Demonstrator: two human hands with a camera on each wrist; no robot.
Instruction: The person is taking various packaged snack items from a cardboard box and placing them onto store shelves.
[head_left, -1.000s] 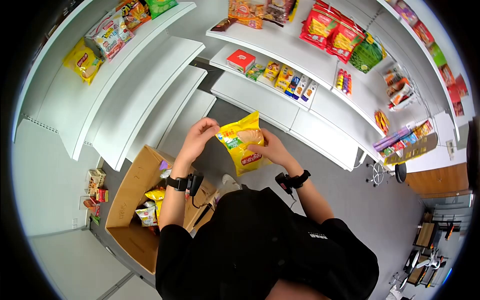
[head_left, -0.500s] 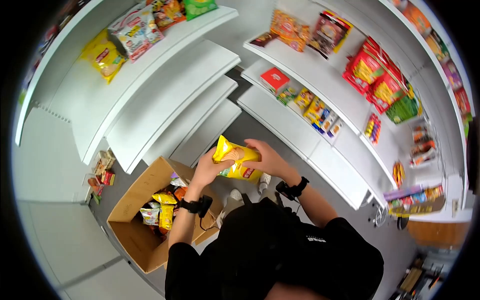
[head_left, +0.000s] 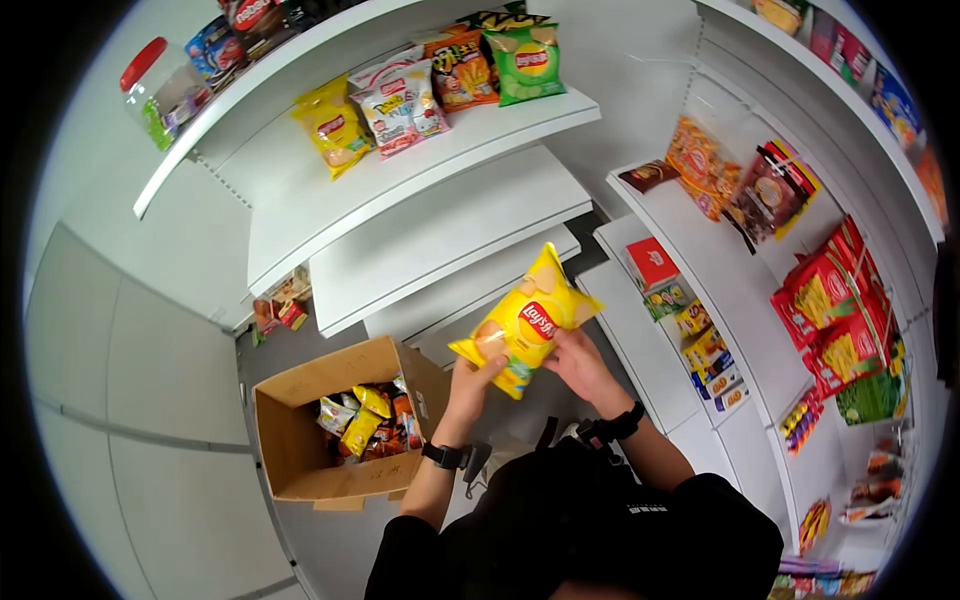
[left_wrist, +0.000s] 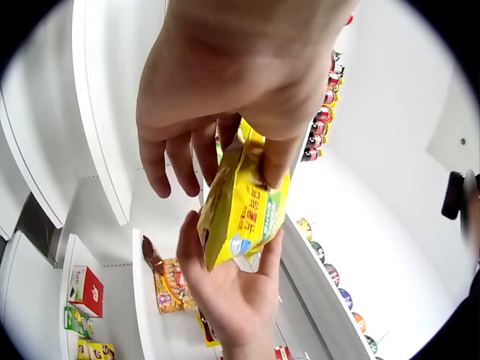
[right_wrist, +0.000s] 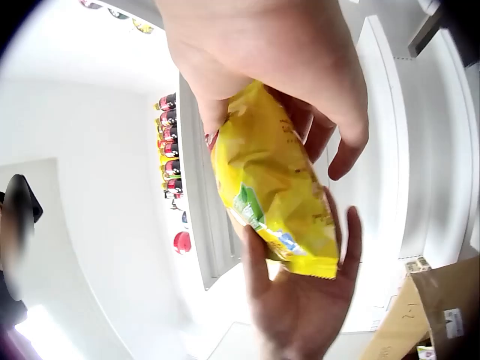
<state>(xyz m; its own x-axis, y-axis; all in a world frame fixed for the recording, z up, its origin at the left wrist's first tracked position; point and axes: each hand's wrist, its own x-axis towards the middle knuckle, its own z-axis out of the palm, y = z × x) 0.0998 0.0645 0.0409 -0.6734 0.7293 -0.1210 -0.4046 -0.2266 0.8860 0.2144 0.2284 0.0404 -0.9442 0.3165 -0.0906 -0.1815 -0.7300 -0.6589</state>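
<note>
Both hands hold a yellow bag of Lay's potato chips [head_left: 530, 322] in front of the body, its printed front tilted up toward the head camera. My left hand [head_left: 470, 388] grips the lower left corner, thumb over the front. At the lower right edge, my right hand [head_left: 585, 368] pinches the bag between thumb and fingers. From the left wrist, the bag [left_wrist: 244, 202] shows edge-on between the two hands. In the right wrist view, the fingers of my right hand [right_wrist: 274, 60] reach behind the bag, while the left hand [right_wrist: 300, 307] supports its other end.
White shelves [head_left: 450, 235] stand ahead; the upper one bears a similar yellow chip bag [head_left: 333, 125], a white bag [head_left: 400, 105] and a green bag [head_left: 527, 62]. A cardboard box [head_left: 290, 470] with snack bags sits on the floor at left. More snack shelves [head_left: 735, 330] run along the right.
The head view has swung left, toward the shelf with chip bags. The hands have turned the yellow bag so its front logo now faces the camera, and both still hold it.
</note>
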